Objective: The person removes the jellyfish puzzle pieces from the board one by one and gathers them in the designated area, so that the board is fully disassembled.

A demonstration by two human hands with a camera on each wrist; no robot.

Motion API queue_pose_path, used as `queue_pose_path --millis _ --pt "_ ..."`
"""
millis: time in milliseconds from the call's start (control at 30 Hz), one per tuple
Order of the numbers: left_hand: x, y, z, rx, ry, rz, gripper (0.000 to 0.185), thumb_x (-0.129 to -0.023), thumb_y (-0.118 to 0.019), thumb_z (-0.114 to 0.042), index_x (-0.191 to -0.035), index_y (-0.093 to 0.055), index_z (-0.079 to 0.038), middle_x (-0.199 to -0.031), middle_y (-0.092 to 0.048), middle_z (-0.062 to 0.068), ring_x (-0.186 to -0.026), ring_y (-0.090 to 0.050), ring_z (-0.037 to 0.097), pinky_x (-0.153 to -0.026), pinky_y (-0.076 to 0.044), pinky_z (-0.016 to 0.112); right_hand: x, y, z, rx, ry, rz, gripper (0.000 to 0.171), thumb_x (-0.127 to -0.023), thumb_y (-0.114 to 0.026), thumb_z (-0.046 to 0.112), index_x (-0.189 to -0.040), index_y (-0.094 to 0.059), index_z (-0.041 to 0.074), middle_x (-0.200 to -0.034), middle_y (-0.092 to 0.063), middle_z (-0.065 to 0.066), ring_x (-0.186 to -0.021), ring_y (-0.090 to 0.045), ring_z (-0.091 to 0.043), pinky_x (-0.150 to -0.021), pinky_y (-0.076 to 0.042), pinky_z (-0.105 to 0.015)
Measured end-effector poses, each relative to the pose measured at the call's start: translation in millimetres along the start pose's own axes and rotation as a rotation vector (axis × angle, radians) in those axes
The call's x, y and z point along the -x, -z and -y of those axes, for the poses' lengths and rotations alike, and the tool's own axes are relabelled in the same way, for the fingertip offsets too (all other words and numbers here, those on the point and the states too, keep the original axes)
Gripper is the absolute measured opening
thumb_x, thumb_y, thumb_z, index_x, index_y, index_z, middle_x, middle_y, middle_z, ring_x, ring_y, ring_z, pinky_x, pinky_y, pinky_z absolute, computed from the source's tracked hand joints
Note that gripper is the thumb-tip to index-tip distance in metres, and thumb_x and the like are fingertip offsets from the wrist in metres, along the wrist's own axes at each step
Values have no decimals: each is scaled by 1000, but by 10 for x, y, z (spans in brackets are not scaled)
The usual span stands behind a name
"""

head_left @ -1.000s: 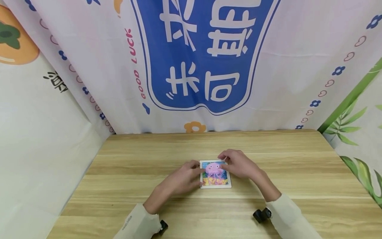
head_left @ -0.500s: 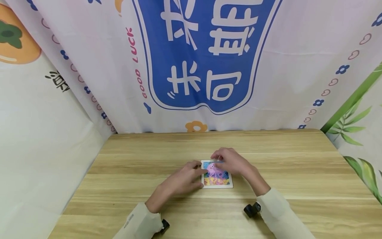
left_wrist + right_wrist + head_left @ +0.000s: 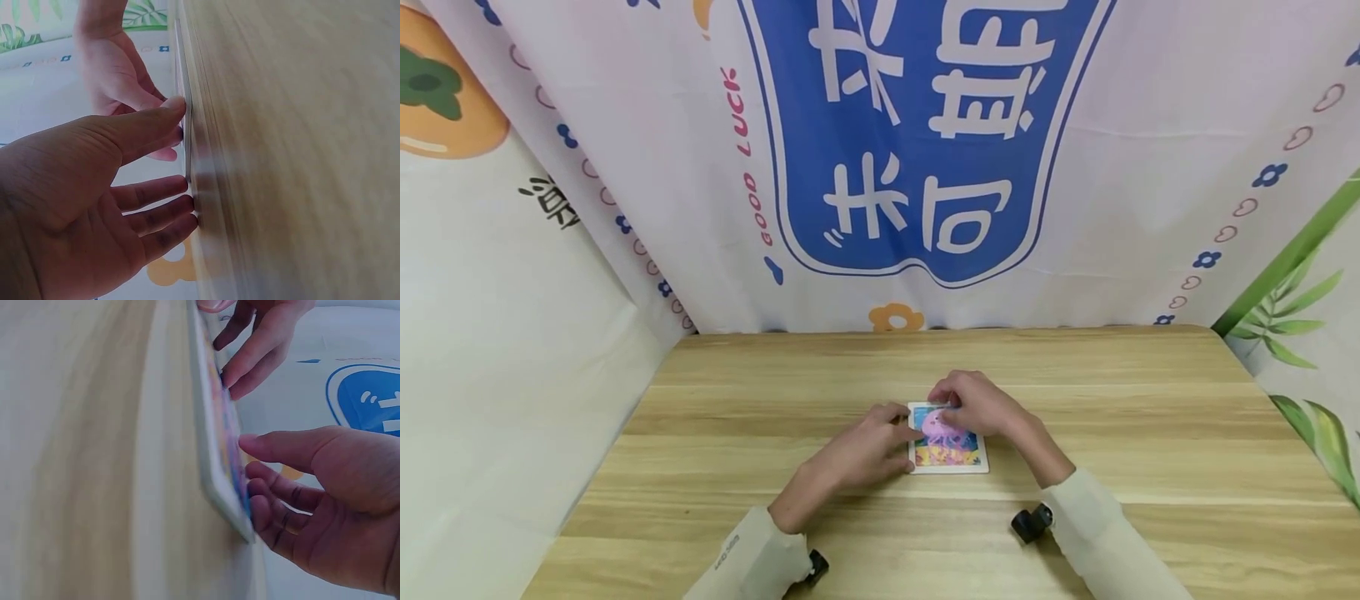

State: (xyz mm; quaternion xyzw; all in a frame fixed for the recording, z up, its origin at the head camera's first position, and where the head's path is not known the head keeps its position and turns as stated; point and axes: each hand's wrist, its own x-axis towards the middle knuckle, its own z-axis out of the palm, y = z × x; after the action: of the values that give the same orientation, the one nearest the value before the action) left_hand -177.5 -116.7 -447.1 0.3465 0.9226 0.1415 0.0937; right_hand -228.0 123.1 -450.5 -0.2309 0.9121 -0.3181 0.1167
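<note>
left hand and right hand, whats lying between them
The white-bordered jellyfish picture lies between the left hand and the right hand, on the wooden table; the head view shows it.

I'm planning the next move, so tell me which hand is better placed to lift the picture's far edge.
Probably the right hand: its fingers are at the far edge of the picture, its thumb over the printed side. The left hand sits mostly along the left edge.

Printed cloth [image 3: 1120,200] behind a wood-grain tabletop [image 3: 737,400]

White characters [image 3: 929,212] fill a blue emblem [image 3: 917,142]; pink "GOOD LUCK" lettering [image 3: 746,150] runs along its left. An orange flower [image 3: 879,317] sits below, near the tabletop's far edge. Orange fruit [image 3: 452,129] shows far left, green leaves [image 3: 1311,292] far right.
</note>
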Motion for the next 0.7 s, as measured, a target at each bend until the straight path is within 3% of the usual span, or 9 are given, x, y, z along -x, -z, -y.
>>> queue_pose_path --millis 333,700 --pt "-6 4 -3 18 -2 18 43 -103 -75 -30 -143 -71 -16 -160 -53 18 -150 -51 34 -121 -49 49 -23 -36 -92 -22 45 30 24 -98 -74 5 -121 -79 8 -102 -70 -1 -87 -56 -12 -76 -50 -26" --pt "-25 -16 14 -2 -27 0 42 -101 -78 -27 -140 -73 -14 -156 -58 19 -145 -56 33 -118 -52 48 -20 -48 -48 -42 4 70 23 -100 -70 5 -121 -77 10 -107 -66 -2 -92 -55 -15 -83 -49 -31"
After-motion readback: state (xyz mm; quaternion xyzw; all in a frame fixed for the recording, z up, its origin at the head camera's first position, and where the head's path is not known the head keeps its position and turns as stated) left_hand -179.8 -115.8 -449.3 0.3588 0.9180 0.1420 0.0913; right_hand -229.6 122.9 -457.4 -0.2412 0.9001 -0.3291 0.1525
